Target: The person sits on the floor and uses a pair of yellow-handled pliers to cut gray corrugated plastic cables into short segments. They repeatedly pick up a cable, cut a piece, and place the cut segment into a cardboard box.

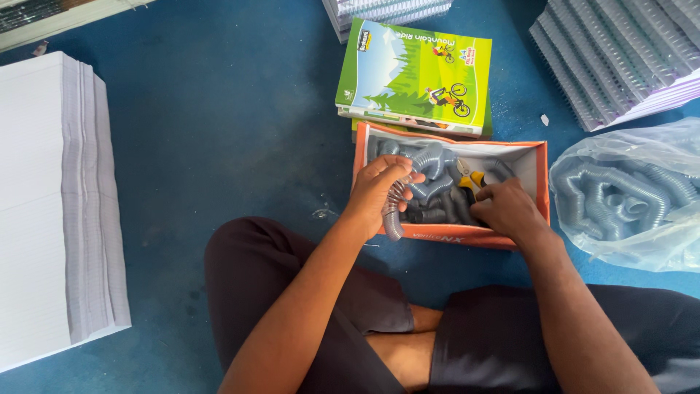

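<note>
Our left hand [380, 186] pinches 1 grey spiral coil [394, 208] at the orange box's [541, 182] 9 o'clock edge; it looks light and springy, best gripped mid-length. Our right hand [507, 208] curls among the coils beside yellow-handled pliers [467, 181]; we cannot tell its grip.

Bright even daylight, soft shadows, sharp focus, paper overexposed.

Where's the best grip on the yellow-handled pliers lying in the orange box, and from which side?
Likely the yellow handles, from straight above. The pliers lie flat on grey spiral coils in the orange box, whose walls block side approaches. The right hand is right beside them; the left hand holds a coil.
</note>
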`<state>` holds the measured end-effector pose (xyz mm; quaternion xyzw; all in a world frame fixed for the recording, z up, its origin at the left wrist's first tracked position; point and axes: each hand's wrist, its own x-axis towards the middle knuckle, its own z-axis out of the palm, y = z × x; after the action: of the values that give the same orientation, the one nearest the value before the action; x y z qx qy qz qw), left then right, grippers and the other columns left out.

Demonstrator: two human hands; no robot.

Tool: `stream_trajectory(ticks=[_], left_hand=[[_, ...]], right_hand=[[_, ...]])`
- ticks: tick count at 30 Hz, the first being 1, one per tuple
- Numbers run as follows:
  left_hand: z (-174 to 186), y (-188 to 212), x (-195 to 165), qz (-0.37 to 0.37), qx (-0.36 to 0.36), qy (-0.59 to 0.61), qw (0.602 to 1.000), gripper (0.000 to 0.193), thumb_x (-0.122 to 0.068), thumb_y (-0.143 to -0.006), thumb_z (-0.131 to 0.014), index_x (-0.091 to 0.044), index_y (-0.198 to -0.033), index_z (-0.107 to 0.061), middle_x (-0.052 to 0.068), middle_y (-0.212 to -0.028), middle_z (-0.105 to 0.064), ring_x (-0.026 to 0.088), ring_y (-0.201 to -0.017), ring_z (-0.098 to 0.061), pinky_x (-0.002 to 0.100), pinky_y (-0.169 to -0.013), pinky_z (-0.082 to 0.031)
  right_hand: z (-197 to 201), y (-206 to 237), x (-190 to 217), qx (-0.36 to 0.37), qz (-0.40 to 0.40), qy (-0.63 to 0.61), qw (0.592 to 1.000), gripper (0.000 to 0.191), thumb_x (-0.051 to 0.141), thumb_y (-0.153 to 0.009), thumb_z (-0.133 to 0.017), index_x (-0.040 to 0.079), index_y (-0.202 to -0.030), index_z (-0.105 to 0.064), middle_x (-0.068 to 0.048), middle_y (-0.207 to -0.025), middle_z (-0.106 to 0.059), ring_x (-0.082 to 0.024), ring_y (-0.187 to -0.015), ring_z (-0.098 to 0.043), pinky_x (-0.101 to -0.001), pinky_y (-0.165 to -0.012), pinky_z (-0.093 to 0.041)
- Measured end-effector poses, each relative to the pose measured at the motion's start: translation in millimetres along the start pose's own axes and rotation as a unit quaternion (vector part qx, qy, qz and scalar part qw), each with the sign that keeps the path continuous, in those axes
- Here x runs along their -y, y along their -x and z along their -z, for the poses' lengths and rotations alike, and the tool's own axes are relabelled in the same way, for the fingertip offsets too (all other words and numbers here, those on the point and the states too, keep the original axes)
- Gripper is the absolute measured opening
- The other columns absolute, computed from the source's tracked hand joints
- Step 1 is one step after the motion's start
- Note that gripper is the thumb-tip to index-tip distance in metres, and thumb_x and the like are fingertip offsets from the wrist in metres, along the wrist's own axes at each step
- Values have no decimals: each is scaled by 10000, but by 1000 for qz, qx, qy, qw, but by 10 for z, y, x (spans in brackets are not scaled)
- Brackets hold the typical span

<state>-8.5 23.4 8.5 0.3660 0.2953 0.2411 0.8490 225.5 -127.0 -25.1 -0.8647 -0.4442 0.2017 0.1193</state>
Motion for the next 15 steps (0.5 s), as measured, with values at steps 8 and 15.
stream_trajectory(ticks=[8,15], left_hand=[[-4,18,-19,-9,6,8,1000,143,-200,-927,-675,-105,-1031,-651,178,-1002,-742,104,-632,-616,262,-519,-500],[5,16,-16,-9,8,14,1000,145,-200,-921,-686,-108,-1029,-655,187,-1016,-738,102,-633,-620,259,-517,-501]], right_hand=[[-21,-44,-58,-10,-29,-5,1000,306,281,-698,-866,136,-965,-836,-207,-1058,-741,-362,-976,-726,-440,-923,-566],[-80,-108,-95,55,-58,62,995,379,381,-720,-837,71,-937,-819,-179,-965,-772,-348,-941,-730,-447,-892,-568]])
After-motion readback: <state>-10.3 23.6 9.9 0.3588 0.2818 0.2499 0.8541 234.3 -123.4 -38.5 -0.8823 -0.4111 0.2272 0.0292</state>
